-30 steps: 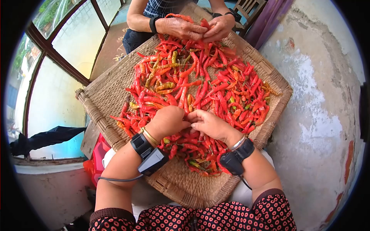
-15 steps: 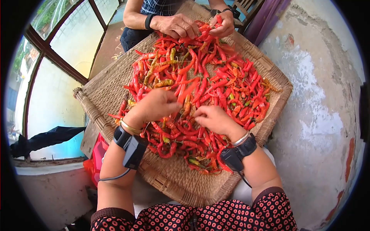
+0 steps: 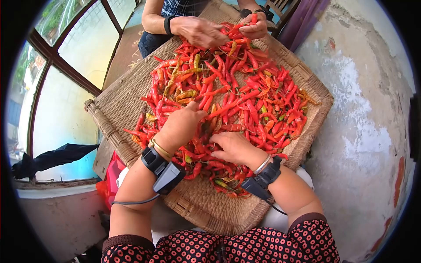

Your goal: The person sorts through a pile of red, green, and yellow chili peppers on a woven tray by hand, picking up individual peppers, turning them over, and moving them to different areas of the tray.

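A large heap of red chili peppers (image 3: 254,105), with some yellowish and greenish ones among them, lies on a square woven tray (image 3: 127,109). My left hand (image 3: 180,125) reaches palm down into the middle of the heap. Its fingertips point down among the chilies and are mostly hidden, so I cannot see whether they grip one. Close on its right, my right hand (image 3: 237,149) lies low over the heap, touching chilies. Its thumb and forefinger are apart, with no chili visibly held between them.
Across the tray, another person's left hand (image 3: 256,27) holds a red chili, while their right hand (image 3: 204,33) is blurred over the heap. A pitted wall (image 3: 355,109) stands to the right. At left are framed windows (image 3: 66,109), a dark folded umbrella (image 3: 57,158) and a red bag (image 3: 115,175).
My left hand has moved slightly right and down into the heap. My right hand has shifted left and lower. The other person's right hand has moved a little.
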A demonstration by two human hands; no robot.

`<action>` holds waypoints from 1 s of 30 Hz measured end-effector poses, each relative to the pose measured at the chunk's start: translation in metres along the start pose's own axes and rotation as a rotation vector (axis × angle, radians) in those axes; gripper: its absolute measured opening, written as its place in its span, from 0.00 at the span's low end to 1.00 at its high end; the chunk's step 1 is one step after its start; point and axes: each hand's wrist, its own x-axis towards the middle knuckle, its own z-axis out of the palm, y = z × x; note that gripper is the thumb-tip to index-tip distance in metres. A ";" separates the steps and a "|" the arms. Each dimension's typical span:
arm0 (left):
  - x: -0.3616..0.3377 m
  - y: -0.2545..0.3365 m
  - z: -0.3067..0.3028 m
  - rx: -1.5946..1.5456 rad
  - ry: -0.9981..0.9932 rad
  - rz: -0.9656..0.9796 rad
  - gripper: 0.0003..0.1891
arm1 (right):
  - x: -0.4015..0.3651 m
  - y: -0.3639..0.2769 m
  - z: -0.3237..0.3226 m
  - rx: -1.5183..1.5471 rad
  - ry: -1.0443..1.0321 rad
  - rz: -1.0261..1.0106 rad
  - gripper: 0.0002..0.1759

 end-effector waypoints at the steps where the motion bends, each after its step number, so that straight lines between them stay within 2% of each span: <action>1: -0.001 0.006 -0.004 0.054 -0.009 -0.024 0.17 | 0.000 0.000 0.001 -0.007 0.035 -0.020 0.14; 4: 0.000 0.005 -0.002 0.117 -0.013 -0.025 0.17 | 0.001 0.004 -0.001 0.028 -0.033 0.013 0.12; 8: 0.005 -0.004 0.000 0.169 -0.073 0.002 0.15 | 0.003 0.002 -0.014 0.115 0.060 -0.013 0.11; 9: 0.005 -0.005 -0.001 0.170 -0.069 0.002 0.15 | 0.002 -0.003 -0.023 0.235 0.065 0.058 0.11; 11: 0.002 -0.005 -0.006 0.166 -0.011 0.078 0.07 | 0.000 -0.004 -0.038 0.352 0.066 0.128 0.11; 13: 0.000 -0.006 -0.014 0.131 -0.020 0.089 0.07 | -0.002 0.002 -0.052 0.433 -0.042 0.328 0.11; 14: -0.001 -0.005 -0.017 0.097 -0.032 0.102 0.07 | -0.002 0.002 -0.061 0.623 -0.050 0.440 0.11; 15: -0.002 -0.006 -0.018 0.096 -0.031 0.103 0.07 | -0.001 0.007 -0.065 0.714 0.065 0.442 0.13; 17: -0.004 -0.005 -0.020 0.012 0.010 0.104 0.06 | 0.003 0.015 -0.064 1.269 0.457 0.322 0.18; 21: -0.006 0.007 -0.034 -0.192 -0.020 0.052 0.05 | 0.003 0.013 -0.066 1.276 0.603 0.382 0.20; 23: -0.006 0.011 -0.035 -0.440 0.032 -0.063 0.04 | 0.003 0.010 -0.060 0.929 0.297 0.413 0.20; 24: -0.005 0.012 -0.039 -0.440 0.032 -0.063 0.04 | 0.004 0.003 -0.061 0.853 0.178 0.421 0.20; 26: -0.003 0.014 -0.047 -0.755 -0.090 -0.327 0.05 | 0.003 -0.005 -0.054 0.991 0.123 0.350 0.19; 30: 0.000 0.014 -0.039 -0.970 -0.246 -0.285 0.06 | 0.002 -0.012 -0.046 1.127 0.070 0.270 0.15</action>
